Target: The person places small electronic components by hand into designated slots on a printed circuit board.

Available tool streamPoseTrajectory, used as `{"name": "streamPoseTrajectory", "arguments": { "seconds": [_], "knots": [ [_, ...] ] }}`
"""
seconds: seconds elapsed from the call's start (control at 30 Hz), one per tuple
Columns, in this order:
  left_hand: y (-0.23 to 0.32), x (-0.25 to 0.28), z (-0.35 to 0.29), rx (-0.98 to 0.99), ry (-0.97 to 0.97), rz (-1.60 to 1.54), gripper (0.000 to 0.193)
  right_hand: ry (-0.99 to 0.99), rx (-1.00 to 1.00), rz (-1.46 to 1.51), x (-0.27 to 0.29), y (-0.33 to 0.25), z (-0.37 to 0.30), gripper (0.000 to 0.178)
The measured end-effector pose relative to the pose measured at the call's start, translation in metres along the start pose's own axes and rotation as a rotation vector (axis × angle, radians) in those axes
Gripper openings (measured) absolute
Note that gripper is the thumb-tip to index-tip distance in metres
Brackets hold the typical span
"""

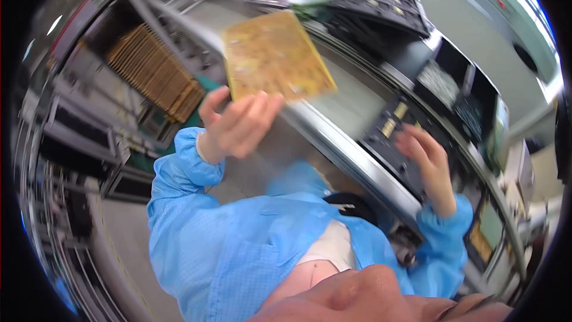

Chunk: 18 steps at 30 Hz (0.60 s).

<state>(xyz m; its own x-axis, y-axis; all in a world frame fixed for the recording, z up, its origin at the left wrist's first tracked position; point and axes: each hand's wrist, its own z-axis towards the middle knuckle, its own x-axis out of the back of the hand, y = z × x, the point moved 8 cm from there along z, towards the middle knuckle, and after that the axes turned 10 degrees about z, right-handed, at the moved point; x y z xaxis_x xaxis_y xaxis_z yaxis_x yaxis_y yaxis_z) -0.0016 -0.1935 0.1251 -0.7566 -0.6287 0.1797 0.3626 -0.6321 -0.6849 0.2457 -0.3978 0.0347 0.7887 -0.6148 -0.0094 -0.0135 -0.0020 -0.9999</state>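
My left hand [238,125] grips the near edge of a thin yellow-brown circuit board [274,53], its fingers closed along that edge. The board is raised and tilted over the conveyor's metal rail [328,134], and its details are blurred. To the right, my right hand [430,164] hovers by a black fixture tray [376,138] on the conveyor. Its fingers are loosely stretched and a little smeared, with nothing visible in them. Small pale gold pieces [390,124] sit in that tray near the fingertips.
On the left stands a rack of upright brown boards [155,71]. Beyond the conveyor lie a black tray of small parts [378,3] and a black bin of clear pieces [440,82]. A green board [488,226] sits at the far right.
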Motion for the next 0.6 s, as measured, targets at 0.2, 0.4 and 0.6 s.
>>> {"name": "streamPoseTrajectory", "arguments": {
  "seconds": [0.2,0.4,0.6],
  "knots": [
    [0.093,-0.050,0.047,-0.195,0.288,-0.510,0.022,-0.011,-0.128,0.574,-0.004,0.024,0.078,0.048],
    [0.153,-0.149,0.097,-0.206,0.008,-1.131,0.039,0.227,-0.092,0.262,0.140,0.025,0.103,0.046],
    [0.128,-0.199,0.092,0.158,0.055,-1.074,0.034,0.060,-0.111,-0.297,0.174,0.008,0.131,0.038]
  ]
}}
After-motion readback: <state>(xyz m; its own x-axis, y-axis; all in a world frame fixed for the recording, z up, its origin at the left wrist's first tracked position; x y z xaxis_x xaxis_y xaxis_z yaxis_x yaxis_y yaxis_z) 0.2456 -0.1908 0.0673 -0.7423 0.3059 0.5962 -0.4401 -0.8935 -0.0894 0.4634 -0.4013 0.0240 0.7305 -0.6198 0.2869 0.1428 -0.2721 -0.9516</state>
